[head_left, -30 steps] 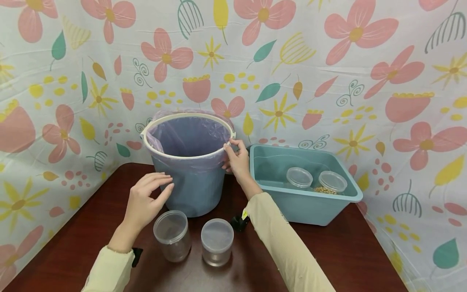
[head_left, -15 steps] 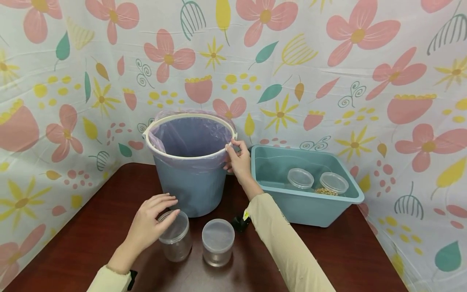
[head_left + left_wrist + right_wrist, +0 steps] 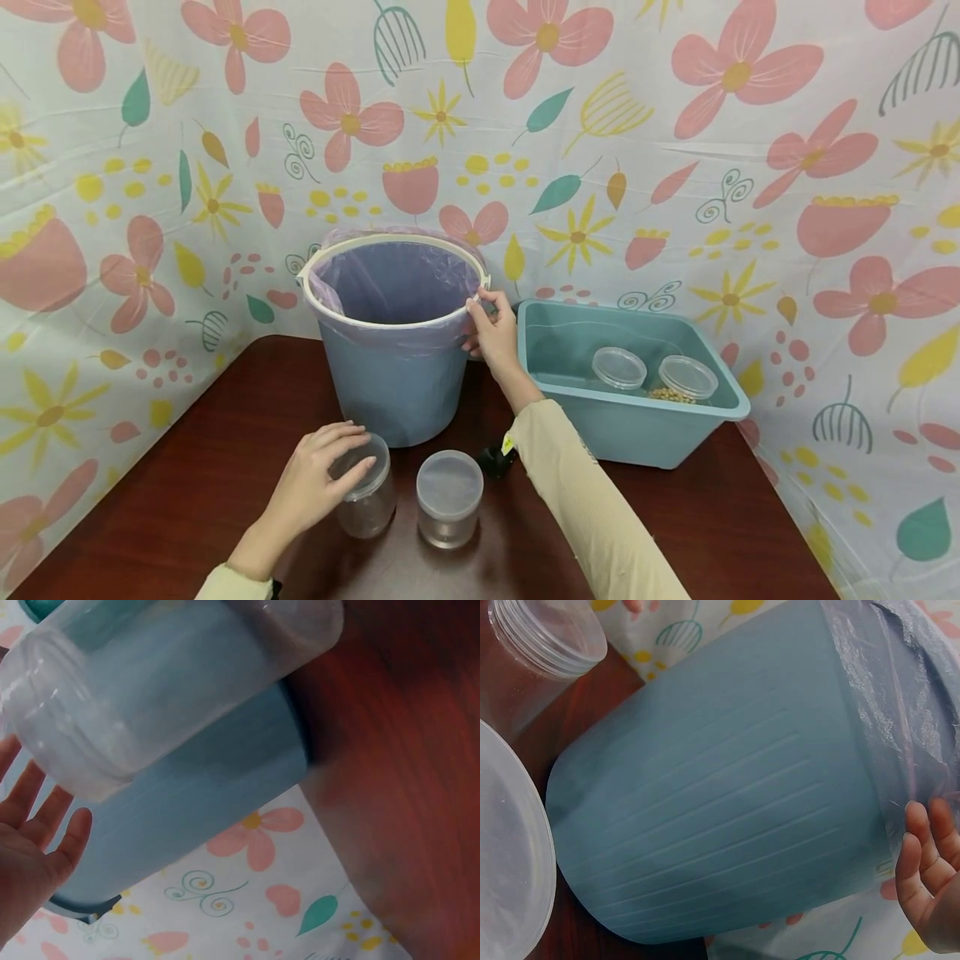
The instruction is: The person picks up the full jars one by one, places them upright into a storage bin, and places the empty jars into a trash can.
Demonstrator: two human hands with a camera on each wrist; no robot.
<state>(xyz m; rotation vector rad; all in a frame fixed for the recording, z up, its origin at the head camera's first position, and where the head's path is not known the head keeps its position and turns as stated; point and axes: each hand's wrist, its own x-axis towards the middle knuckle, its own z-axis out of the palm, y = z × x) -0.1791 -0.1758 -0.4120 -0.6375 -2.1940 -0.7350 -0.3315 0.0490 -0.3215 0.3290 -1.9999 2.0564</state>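
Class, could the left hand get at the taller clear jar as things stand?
Probably yes: the left hand is close by the taller clear jar, with nothing visible between them, while the right hand is at the rim of the bucket.

The head view is bright and even, with soft light that seems to come from above; it leaves a pale glare on the near part of the counter (image 3: 390,577) and gentle shadows beside the left jar (image 3: 367,507). Inside the bucket (image 3: 397,379) it is darker. Both wrist views are dimmer; in the left one, the left jar looks hazy and blurred, while in the right one small highlights shine on the plastic bag (image 3: 866,694)
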